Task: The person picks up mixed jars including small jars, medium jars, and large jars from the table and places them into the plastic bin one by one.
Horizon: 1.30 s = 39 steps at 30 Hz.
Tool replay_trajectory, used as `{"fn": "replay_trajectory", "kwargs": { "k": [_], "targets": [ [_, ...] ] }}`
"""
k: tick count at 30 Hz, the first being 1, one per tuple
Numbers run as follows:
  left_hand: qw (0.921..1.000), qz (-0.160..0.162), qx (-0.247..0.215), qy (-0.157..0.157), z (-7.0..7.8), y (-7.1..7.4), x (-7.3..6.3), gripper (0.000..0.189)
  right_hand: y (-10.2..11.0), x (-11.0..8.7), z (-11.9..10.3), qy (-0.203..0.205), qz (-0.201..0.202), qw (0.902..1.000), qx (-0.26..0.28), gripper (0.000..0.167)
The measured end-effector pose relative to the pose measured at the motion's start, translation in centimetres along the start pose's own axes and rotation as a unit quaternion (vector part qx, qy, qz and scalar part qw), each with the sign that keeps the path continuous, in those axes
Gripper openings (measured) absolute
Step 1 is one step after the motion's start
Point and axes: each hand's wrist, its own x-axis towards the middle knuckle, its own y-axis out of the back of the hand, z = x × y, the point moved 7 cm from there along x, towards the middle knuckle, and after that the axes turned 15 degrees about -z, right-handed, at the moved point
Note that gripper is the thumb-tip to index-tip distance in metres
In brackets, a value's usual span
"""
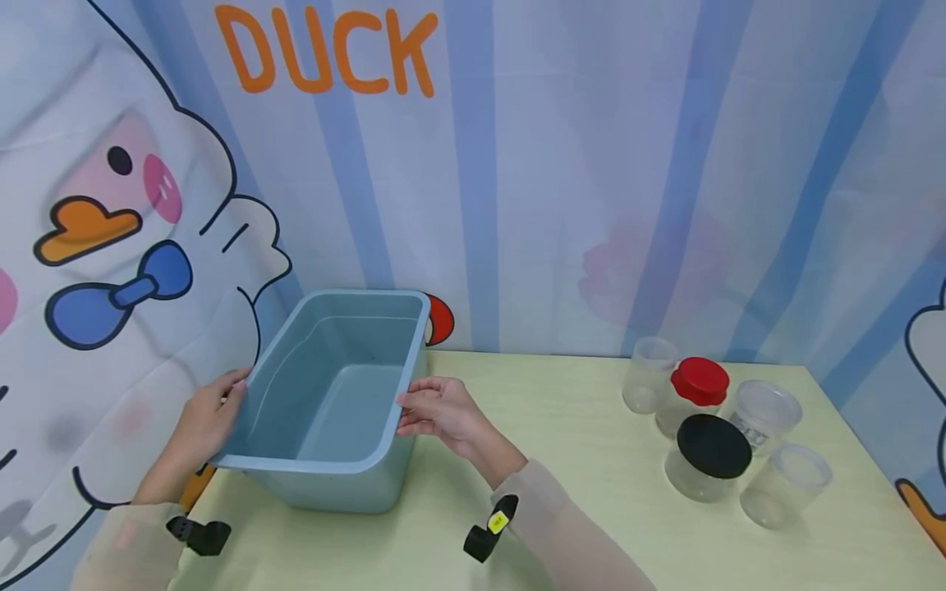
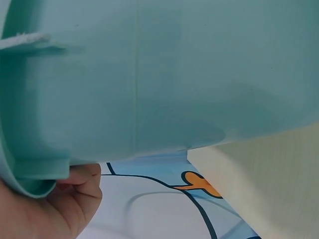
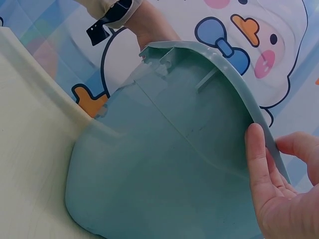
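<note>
Between my two hands is a blue-green plastic basin (image 1: 355, 410) with nothing inside it, at the left part of the table. My left hand (image 1: 208, 419) grips its left rim, fingers curled under the lip, as the left wrist view shows. On the opposite side my right hand (image 1: 447, 414) pinches the right rim; in the right wrist view the thumb lies on one side of the lip and the fingers (image 3: 257, 154) on the other. The basin's outer wall (image 2: 164, 84) fills most of the left wrist view.
Several clear containers stand at the table's right: one with a red lid (image 1: 700, 380), one with a black lid (image 1: 714, 446), a clear jar (image 1: 650, 376) and others beside them. A duck-print curtain (image 1: 532, 180) hangs behind the pale table (image 1: 547, 419).
</note>
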Motion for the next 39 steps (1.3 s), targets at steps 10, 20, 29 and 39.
{"fn": "replay_trajectory", "kwargs": {
  "k": [10,20,29,39],
  "targets": [
    [1.0,0.007,0.001,-0.002,0.4,0.0,0.1,0.045,0.2,-0.2,-0.4,0.003,-0.004,1.0,0.001,0.013],
    [0.9998,0.014,-0.004,-0.011,0.9,-0.3,-0.2,0.046,0.4,-0.4,-0.5,0.003,-0.008,0.9999,-0.006,0.015],
    [0.9995,0.022,-0.003,-0.021,0.9,-0.4,-0.6,0.047,0.5,-0.5,-0.4,0.002,-0.013,0.9999,-0.009,0.015],
    [0.9993,0.024,-0.007,-0.028,1.0,-0.6,-0.9,0.046,0.6,-0.9,-0.3,-0.002,-0.015,0.9999,-0.003,0.015]
  ]
}}
